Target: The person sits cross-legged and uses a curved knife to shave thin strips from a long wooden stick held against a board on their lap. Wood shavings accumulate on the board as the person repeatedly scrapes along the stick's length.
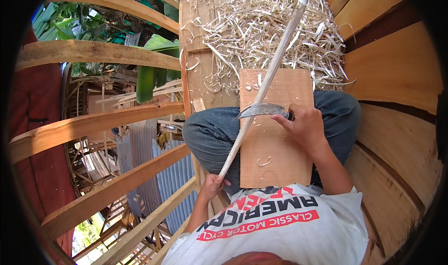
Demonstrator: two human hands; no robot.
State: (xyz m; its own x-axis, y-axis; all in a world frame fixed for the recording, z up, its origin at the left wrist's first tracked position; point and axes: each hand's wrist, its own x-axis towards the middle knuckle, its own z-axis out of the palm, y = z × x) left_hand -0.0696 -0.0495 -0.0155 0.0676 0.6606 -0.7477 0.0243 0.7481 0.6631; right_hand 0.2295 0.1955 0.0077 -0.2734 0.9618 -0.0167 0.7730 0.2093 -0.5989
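Observation:
A long pale wooden stick (275,64) slants from my left side across my lap to the top of the view. Its lower end is gripped in my left hand (213,186), fingers closed round it. My right hand (305,127) is closed on the dark handle of a curved knife (262,109). The knife's blade lies across the stick, its tip pointing left. Under both, a flat wooden board (276,157) rests over my legs, with a few curled shavings on it.
A thick heap of wood shavings (280,22) covers the planks (200,76) beyond my knees. On the left runs a railing of wooden slats (98,125), with corrugated metal sheets (175,181) and leaves below. A plank wall (396,139) stands close on my right.

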